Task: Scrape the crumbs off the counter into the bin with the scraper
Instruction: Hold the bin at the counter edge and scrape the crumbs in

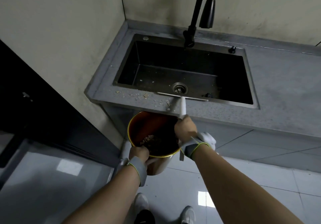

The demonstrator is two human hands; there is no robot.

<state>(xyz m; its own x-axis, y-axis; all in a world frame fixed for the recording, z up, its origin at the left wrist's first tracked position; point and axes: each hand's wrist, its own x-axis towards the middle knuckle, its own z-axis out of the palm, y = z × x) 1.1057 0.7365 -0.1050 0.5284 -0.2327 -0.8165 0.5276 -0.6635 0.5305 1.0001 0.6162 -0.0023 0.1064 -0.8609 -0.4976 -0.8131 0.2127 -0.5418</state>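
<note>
Pale crumbs (139,96) lie scattered on the grey counter (217,111) strip in front of the sink. My right hand (185,128) grips the white handle of the scraper (182,104). Its long thin blade rests along the sink's front rim, to the right of the crumbs. My left hand (139,153) grips the near rim of a round bin (132,124) with a gold edge. I hold the bin just under the counter's front edge. Brown crumbs lie at the bottom of the bin.
A dark sink (173,71) with a metal drain (179,88) is set in the counter. A black faucet (192,31) rises behind it. A wall stands to the left. Pale floor tiles and my shoes (144,210) show below.
</note>
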